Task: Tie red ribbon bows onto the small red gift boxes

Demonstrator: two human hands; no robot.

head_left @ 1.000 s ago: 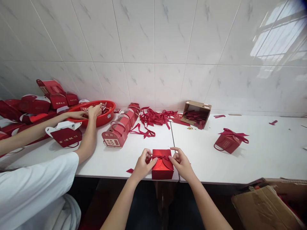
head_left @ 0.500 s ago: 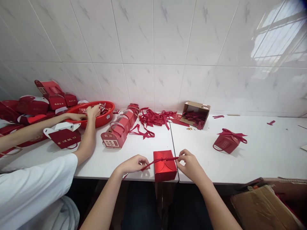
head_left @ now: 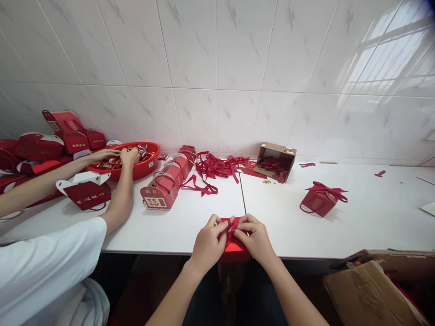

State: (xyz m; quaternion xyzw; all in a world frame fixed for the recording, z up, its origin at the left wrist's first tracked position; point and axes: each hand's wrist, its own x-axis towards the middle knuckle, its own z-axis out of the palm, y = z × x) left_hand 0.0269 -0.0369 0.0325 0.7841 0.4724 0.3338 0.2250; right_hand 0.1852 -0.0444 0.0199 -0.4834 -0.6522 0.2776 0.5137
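A small red gift box (head_left: pixel 235 248) sits at the near edge of the white table (head_left: pixel 190 217), mostly covered by my hands. My left hand (head_left: pixel 208 242) and my right hand (head_left: pixel 255 239) meet over its top, fingers pinched on a dark red ribbon (head_left: pixel 231 225) that crosses the box. Both hands are closed on that ribbon.
A finished red box with a bow (head_left: pixel 321 199) stands to the right. A ribbon pile (head_left: pixel 217 166) and an open cardboard box (head_left: pixel 277 159) lie at the back. On the left a person in a white sleeve (head_left: pixel 50 267) reaches into a red bowl (head_left: pixel 136 163) beside several red boxes (head_left: pixel 163 188). Cardboard carton (head_left: pixel 374 290) at lower right.
My hands had pulled the ribbon ends apart to either side of the box; now they have come together over its top, still holding the ribbon.
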